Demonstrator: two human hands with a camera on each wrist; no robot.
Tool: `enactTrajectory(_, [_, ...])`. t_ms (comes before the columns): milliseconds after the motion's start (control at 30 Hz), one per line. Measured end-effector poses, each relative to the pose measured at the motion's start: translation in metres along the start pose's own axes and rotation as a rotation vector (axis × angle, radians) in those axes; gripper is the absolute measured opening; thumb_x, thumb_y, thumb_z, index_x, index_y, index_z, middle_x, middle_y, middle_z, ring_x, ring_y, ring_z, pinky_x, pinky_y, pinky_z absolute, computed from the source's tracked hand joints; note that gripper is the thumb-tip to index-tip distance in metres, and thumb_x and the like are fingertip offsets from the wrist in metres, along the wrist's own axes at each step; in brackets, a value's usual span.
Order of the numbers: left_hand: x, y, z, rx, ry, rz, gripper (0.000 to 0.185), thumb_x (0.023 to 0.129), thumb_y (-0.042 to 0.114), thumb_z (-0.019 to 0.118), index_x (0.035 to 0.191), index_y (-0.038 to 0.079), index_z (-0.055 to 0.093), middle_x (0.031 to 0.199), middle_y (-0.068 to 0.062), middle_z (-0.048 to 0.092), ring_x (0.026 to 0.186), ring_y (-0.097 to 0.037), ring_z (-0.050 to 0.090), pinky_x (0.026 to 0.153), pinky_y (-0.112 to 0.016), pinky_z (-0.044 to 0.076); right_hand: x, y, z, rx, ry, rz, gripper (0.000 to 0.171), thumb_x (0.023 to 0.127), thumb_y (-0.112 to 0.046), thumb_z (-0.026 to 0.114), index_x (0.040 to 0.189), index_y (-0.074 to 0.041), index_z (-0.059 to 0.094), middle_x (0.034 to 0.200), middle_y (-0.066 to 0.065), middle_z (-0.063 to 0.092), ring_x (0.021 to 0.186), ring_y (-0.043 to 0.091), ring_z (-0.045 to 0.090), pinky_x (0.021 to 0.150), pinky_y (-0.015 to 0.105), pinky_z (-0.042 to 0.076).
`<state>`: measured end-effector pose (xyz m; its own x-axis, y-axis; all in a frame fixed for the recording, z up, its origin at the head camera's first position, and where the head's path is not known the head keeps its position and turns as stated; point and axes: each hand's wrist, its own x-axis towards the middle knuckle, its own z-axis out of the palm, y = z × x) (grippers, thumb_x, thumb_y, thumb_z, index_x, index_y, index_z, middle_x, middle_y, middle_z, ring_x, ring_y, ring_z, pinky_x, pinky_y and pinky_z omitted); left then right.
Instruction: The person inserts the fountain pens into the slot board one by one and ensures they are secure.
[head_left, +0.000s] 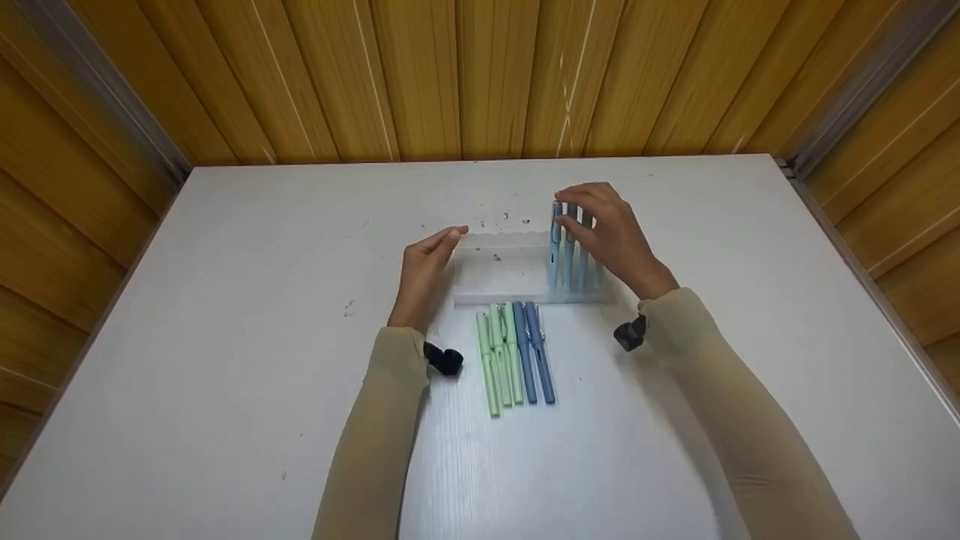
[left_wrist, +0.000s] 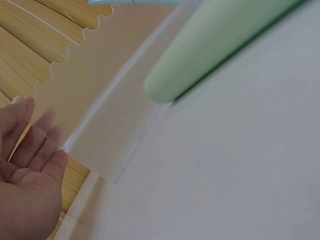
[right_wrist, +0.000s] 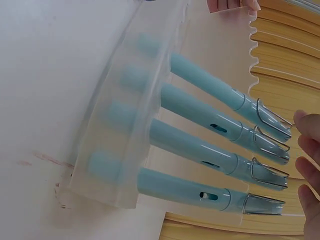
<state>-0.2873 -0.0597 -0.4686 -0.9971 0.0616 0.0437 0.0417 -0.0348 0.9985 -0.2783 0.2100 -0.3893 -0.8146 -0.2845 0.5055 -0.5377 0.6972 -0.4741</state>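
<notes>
Right hand open at standing pens; left hand open against holder.

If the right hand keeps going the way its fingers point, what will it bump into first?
Most likely the light blue pens standing upright in the clear holder. The right hand has its fingertips right by the pen caps, though whether they already touch is unclear.

A white table fills most of the head view, its surface marked with small dark specks near the middle. Behind it and on both sides stand walls of vertical yellow-brown wooden slats. Grey strips, perhaps metal, run down the two corners. The light is even and soft.
</notes>
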Motion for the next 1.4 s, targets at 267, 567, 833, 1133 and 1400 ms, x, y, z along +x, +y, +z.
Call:
enactTrajectory(267, [0.0, -0.001, 0.0, 0.04, 0.011, 0.009, 0.037, 0.093, 0.041, 0.06, 0.121, 0.018, 0.068, 0.129, 0.003, 0.064, 0.128, -0.01, 0.052, 0.112, -0.031, 0.037, -0.008, -0.009, 0.0, 0.069, 0.013, -0.012, 0.032, 0.087, -0.011, 0.071, 0.118, -0.006, 0.068, 0.118, 0.01, 0.067, 0.114, 0.023, 0.059, 0.101, 0.039, 0.049])
enactTrajectory(567, [0.001, -0.002, 0.0, 0.04, 0.017, 0.019, 0.036, 0.093, 0.042, 0.061, 0.119, 0.019, 0.069, 0.127, 0.004, 0.065, 0.127, -0.009, 0.053, 0.111, -0.031, 0.039, -0.021, -0.019, 0.002, 0.166, -0.145, 0.138, 0.028, 0.087, -0.014, 0.072, 0.113, -0.005, 0.07, 0.109, 0.011, 0.07, 0.094, 0.021, 0.065, 0.085, 0.037, 0.056])
enactTrajectory(833, [0.001, -0.003, 0.001, 0.033, 0.023, 0.028, 0.035, 0.093, 0.04, 0.061, 0.118, 0.017, 0.07, 0.127, 0.001, 0.065, 0.127, -0.011, 0.053, 0.111, -0.031, 0.038, -0.033, -0.02, 0.004, 0.217, -0.34, 0.336, 0.031, 0.087, -0.018, 0.073, 0.116, -0.007, 0.069, 0.106, 0.009, 0.071, 0.094, 0.021, 0.065, 0.085, 0.034, 0.055])
enactTrajectory(1133, [0.002, -0.003, 0.001, 0.041, 0.017, 0.055, 0.035, 0.094, 0.039, 0.06, 0.118, 0.015, 0.07, 0.127, 0.0, 0.065, 0.126, -0.012, 0.054, 0.11, -0.031, 0.039, -0.043, -0.018, 0.01, 0.272, -0.569, 0.465, 0.031, 0.086, -0.016, 0.071, 0.114, -0.001, 0.069, 0.096, 0.01, 0.072, 0.077, 0.015, 0.063, 0.072, 0.03, 0.055])
enactTrajectory(1400, [-0.001, 0.002, 0.002, 0.027, 0.016, 0.009, 0.035, 0.094, 0.04, 0.06, 0.119, 0.016, 0.069, 0.128, 0.002, 0.064, 0.127, -0.01, 0.052, 0.112, -0.031, 0.037, -0.05, -0.015, 0.018, 0.318, -0.643, 0.521, 0.032, 0.087, -0.018, 0.071, 0.114, -0.001, 0.069, 0.098, 0.01, 0.072, 0.078, 0.013, 0.066, 0.073, 0.029, 0.057])
